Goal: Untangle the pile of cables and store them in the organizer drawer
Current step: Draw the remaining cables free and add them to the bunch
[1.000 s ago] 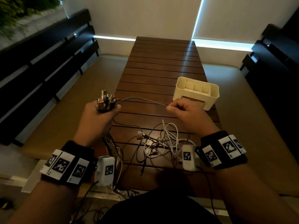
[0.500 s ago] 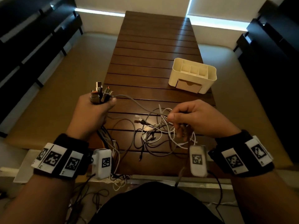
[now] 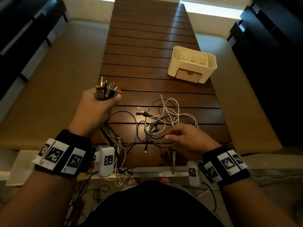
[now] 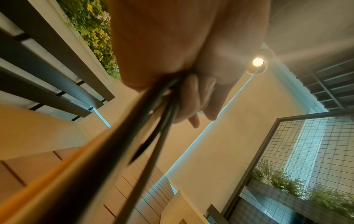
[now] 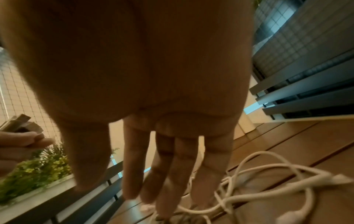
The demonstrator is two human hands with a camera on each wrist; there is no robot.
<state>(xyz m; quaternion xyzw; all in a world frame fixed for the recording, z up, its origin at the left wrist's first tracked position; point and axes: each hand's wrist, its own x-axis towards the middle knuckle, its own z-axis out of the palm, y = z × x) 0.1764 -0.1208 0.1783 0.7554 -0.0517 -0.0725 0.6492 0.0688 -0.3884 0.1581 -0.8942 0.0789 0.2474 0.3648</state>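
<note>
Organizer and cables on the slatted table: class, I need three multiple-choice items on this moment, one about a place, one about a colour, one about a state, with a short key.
1. Where does the organizer stand relative to the cable pile?
A. Farther along the table and to the right
B. Nearer the person than the pile
C. On the floor beside the table

2. What colour is the organizer's body?
A. Black
B. Cream
C. Red

3. What is the left hand doing?
A. Resting flat on the table
B. Pulling the drawer
C. Gripping a bundle of cable plugs

Key:
1 A, the head view shows it beyond the pile, to the right.
2 B, its walls are pale cream, with a tan drawer front.
3 C, its fingers curl round the bundle, with the plugs sticking up and the cords trailing below.
</note>
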